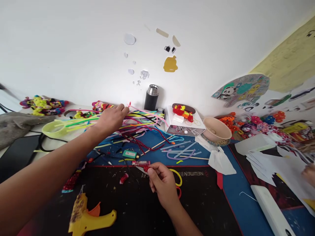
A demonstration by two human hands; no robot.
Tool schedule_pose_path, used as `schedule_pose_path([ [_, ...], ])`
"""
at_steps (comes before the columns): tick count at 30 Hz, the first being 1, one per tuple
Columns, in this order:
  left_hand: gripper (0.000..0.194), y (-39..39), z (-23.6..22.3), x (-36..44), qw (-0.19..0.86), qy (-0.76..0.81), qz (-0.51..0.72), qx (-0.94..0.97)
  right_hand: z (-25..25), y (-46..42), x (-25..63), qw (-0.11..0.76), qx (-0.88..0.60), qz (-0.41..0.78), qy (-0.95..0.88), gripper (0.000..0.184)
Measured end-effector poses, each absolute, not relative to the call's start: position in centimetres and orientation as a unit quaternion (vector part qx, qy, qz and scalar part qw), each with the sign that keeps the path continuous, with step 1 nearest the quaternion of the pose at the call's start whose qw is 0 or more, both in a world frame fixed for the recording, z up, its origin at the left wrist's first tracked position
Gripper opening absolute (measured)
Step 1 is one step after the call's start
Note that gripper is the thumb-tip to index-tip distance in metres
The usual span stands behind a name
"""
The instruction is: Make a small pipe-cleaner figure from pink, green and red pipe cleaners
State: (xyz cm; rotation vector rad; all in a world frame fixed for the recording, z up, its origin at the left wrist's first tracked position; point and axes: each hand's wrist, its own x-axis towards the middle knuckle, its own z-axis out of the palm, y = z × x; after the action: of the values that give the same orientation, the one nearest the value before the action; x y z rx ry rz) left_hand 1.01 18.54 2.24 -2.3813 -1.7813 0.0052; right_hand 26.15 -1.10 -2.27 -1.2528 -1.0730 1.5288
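My left hand (113,117) reaches to the back of the desk, into a pile of coloured pipe cleaners (147,118). Its fingers are bent together over the stems, and what lies between the fingertips is hidden. Nearer to me, my right hand (162,185) pinches a small red glittery pipe-cleaner piece (146,168) between thumb and finger. Scissors (180,178) with yellow and red handles lie beneath that hand, partly covered. A pinkish lighter (140,163) is just beyond the fingertips. Another short red glittery piece (124,178) rests on the black mat (137,206).
In front lies a yellow glue gun (85,218). A black flask (151,97), a white box (184,127) and a beige bowl (218,129) stand along the wall. A green box (130,154) is mid-desk. At far right shows another person's hand (309,173) by papers.
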Motion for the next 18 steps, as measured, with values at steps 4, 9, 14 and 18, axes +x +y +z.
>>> schedule_pose_path([
  [4,0.043,18.1,2.6,1.8,0.136,-0.570,-0.018,-0.810,-2.3,-1.1,26.2,0.436,-0.505,0.612,-0.426,0.060],
  [9,0.050,17.9,-0.1,0.8,0.090,-0.548,0.013,-0.831,-2.4,-1.2,26.2,0.441,-0.503,0.611,-0.424,0.057],
  [14,0.051,16.8,0.2,-0.2,0.054,-0.542,-0.008,-0.839,-2.2,-1.4,26.2,0.438,-0.498,0.614,-0.429,0.053],
  [18,0.038,14.4,4.2,2.8,0.108,-0.547,-0.044,-0.829,-2.1,-1.6,26.1,0.440,-0.488,0.619,-0.430,0.052],
])
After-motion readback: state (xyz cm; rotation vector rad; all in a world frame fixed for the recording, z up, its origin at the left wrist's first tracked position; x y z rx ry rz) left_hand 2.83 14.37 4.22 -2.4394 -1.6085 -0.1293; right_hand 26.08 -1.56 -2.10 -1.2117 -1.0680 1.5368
